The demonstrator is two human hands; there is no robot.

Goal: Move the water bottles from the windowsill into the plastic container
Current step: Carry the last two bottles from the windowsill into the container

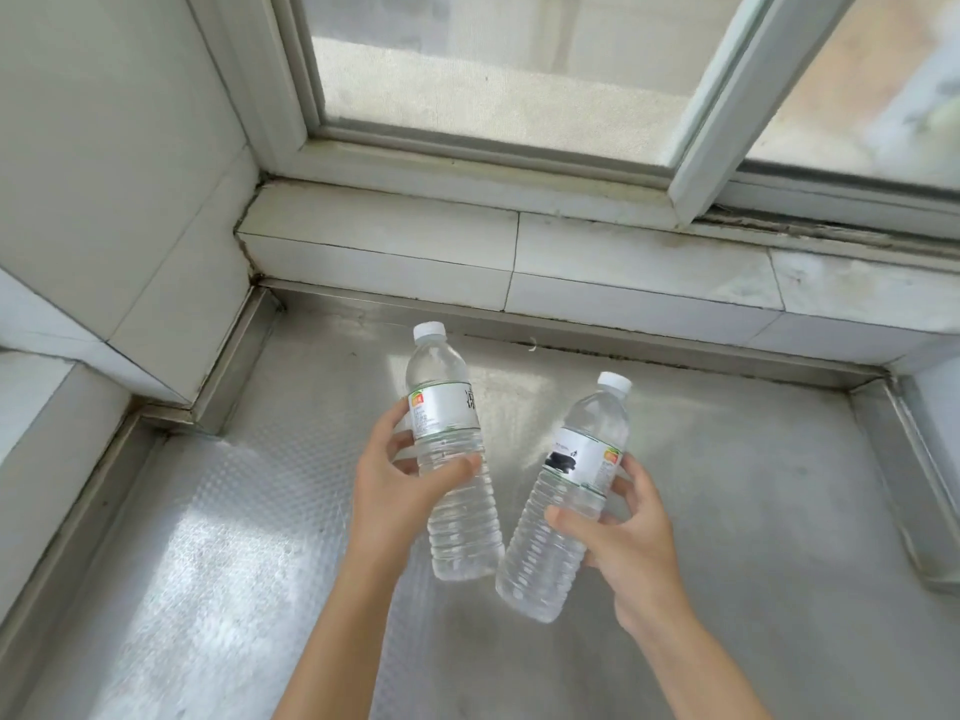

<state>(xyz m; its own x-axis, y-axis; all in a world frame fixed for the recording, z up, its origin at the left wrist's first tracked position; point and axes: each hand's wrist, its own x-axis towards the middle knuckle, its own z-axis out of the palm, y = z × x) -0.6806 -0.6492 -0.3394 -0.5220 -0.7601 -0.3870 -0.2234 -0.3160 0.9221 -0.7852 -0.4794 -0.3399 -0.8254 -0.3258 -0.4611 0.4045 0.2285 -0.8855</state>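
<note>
Head view: 2 bottles are already off the sill (597, 252), 1 in each hand, held above the steel counter (753, 511) that lies just below it. The left hand (395, 491) is wrapped around the left bottle (452, 459) at mid-body, thumb across the front just under the label and fingers behind. The right hand (623, 532) grasps the right bottle (566, 501) the same way, thumb on the ribbed part and fingers curled round the label side.

Both bottles point cap-up and away from the person. The left one leans slightly left at the top, the right one leans right, so their long axes form a V: caps well apart, bases just beside each other and perhaps touching, which I cannot tell. Each base hangs below its hand, nearer the person.

Both forearms reach forward from the bottom edge, roughly parallel, wrists fairly straight, palms turned inward toward each other.

The container is not in sight, so which way the bottles must travel cannot be read here; my guess is that the person has to turn or step away from the window. Neither hand looks nearer to any goal.
</note>
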